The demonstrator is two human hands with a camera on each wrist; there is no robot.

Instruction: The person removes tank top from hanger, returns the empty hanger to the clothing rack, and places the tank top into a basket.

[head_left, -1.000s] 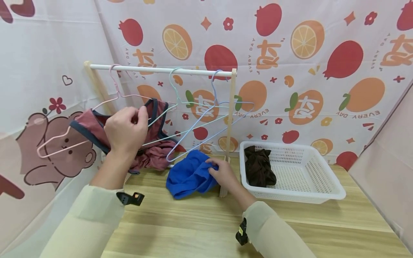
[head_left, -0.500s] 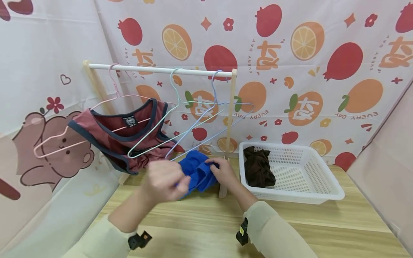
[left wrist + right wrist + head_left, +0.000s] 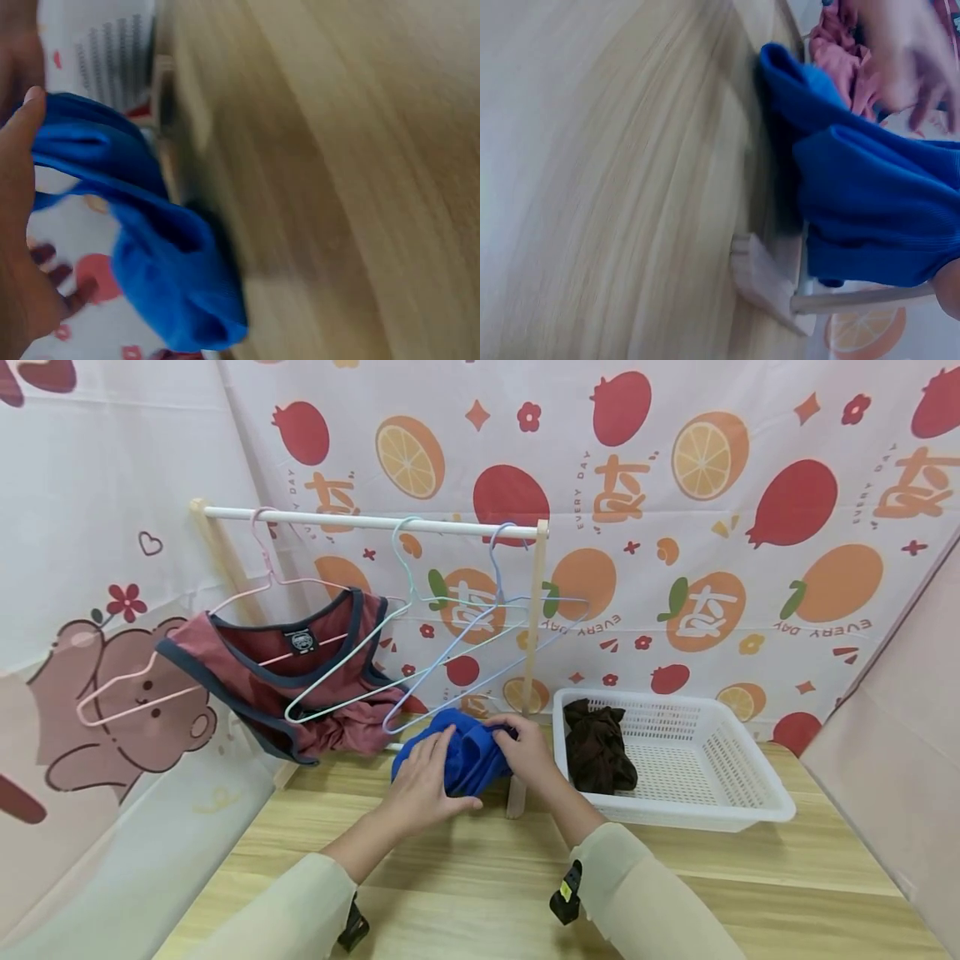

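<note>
A crumpled blue cloth garment (image 3: 472,756) is lifted at the foot of the rack, just above the wooden table (image 3: 450,893). My right hand (image 3: 529,753) pinches its right end between thumb and fingers. My left hand (image 3: 422,783) reaches over its left front side, fingers extended and thumb spread apart. In the left wrist view, folds of the blue garment (image 3: 169,277) hang beside that hand, whose thumb is near the top edge. The right wrist view shows the garment (image 3: 870,191) drooping, with the left hand (image 3: 907,60) blurred beyond it.
A small rack with a white rail (image 3: 337,521) carries a pink hanger (image 3: 266,560) with a dusty-red tank top (image 3: 300,672), a mint hanger (image 3: 411,585) and a blue hanger (image 3: 497,568). Right of its post (image 3: 537,635) stands a white basket (image 3: 675,814) holding dark brown cloth (image 3: 600,752).
My left hand has come down from the tank top, swinging right to the blue garment, its fingers uncurling. The mint hanger has swung left. My right hand keeps its pinch, and the garment is more bunched.
</note>
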